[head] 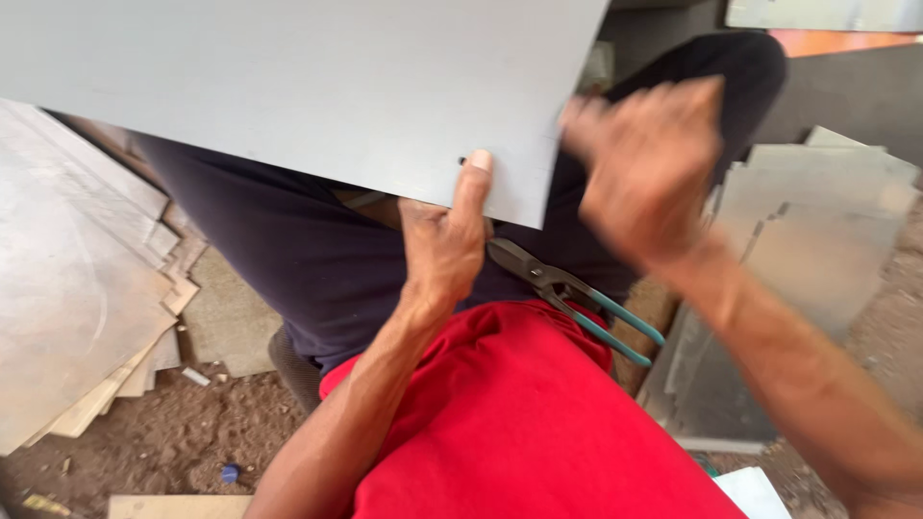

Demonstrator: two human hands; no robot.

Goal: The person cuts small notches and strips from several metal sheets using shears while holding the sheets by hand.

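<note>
Presently a large flat grey sheet of thin metal [288, 86] is held across the upper left and centre of the frame, resting over the lap. Its lower edge is gripped by the left hand [444, 245], fingers under the sheet and thumb pressed flat on top, near a small dark mark close to the edge. The right hand [646, 173], upper right of centre, is blurred by motion; it lies at or just beside the sheet's right corner, but whether it is closed on the edge or loose can't be told.

A pair of tin snips w/ dark steel blades and teal handles [577, 298] is laid on the lap at centre, just below the sheet edge and beside the left hand, touched by neither hand. No cut is seen in the sheet's visible edges, so the sheet is judged as marked but not yet cut; cutting appears left to do.

Already-cut grey metal pieces w/ notched outlines [817, 231] are stacked at right, and a pile of pale flat sheets [77, 288] is seen at left, on the dirt ground [183, 442].
</note>
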